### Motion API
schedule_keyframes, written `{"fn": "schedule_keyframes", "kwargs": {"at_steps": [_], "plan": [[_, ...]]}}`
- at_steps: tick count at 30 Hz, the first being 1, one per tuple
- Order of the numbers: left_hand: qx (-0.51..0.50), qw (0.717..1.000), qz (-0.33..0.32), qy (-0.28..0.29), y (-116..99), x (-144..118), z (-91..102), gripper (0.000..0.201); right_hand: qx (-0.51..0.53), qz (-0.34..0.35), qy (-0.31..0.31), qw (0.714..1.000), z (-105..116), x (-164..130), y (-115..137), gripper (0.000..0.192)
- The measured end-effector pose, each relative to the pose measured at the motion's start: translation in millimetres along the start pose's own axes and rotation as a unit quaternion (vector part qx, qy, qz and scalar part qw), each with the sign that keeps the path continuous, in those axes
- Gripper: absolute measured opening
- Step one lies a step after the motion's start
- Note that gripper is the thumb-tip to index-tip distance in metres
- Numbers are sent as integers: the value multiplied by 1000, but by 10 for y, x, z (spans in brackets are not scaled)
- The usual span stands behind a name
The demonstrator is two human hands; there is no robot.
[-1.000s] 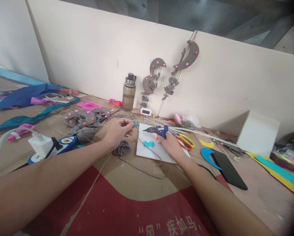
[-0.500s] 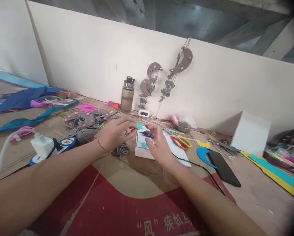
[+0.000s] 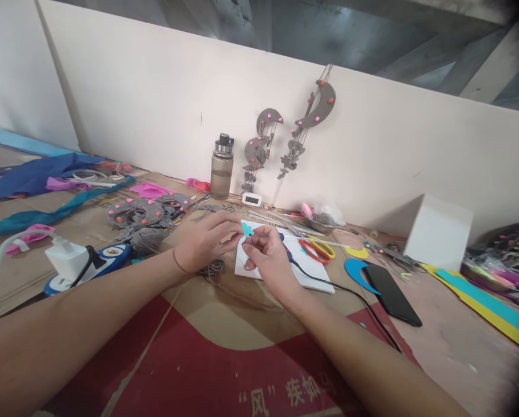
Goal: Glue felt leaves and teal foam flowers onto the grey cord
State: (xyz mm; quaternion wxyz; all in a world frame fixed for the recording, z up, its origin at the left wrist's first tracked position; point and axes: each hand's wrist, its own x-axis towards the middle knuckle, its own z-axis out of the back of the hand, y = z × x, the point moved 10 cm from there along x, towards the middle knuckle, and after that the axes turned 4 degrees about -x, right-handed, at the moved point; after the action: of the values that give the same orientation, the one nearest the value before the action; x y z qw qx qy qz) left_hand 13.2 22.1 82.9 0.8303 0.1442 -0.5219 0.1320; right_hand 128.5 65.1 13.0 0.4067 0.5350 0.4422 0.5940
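Both hands have come together since a second ago: the right hand (image 3: 266, 255) has let go of the blue hot-glue gun (image 3: 285, 250), which now lies on the white foam board (image 3: 311, 279) just behind that hand with its black cord trailing off toward the body. The left hand (image 3: 207, 238) pinches a small teal foam cut-out shape (image 3: 247, 229) by its left edge, and the right hand's fingertips close on it from the right, so the shape sits above the board's near-left corner, held off the surface.

Judging by this, the gluing of this piece looks done and the pressing is under way (whether the grey cord is already caught under it I cannot tell). Left of the board, a heap of finished grey felt crescents with pink dots (image 3: 144, 211) suggests several are made; loose foam pieces right of the board, by the black phone (image 3: 392, 294), look unused.
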Motion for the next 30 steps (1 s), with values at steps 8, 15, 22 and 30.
{"fn": "schedule_keyframes", "kwargs": {"at_steps": [8, 15, 22, 30], "plan": [[-48, 985, 163, 4, 229, 7, -62, 5, -125, 50, -43, 990, 138, -15, 123, 13], [-218, 857, 467, 16, 506, -276, -307, 14, -202, 89, -77, 972, 212, -52, 271, 14], [-305, 795, 524, 2, 501, -353, -406, 20, -264, 120, -92, 953, 239, -68, 333, 20], [-298, 792, 531, 26, 463, -357, -434, 17, -329, 140, -90, 930, 236, -74, 392, 22]]}}
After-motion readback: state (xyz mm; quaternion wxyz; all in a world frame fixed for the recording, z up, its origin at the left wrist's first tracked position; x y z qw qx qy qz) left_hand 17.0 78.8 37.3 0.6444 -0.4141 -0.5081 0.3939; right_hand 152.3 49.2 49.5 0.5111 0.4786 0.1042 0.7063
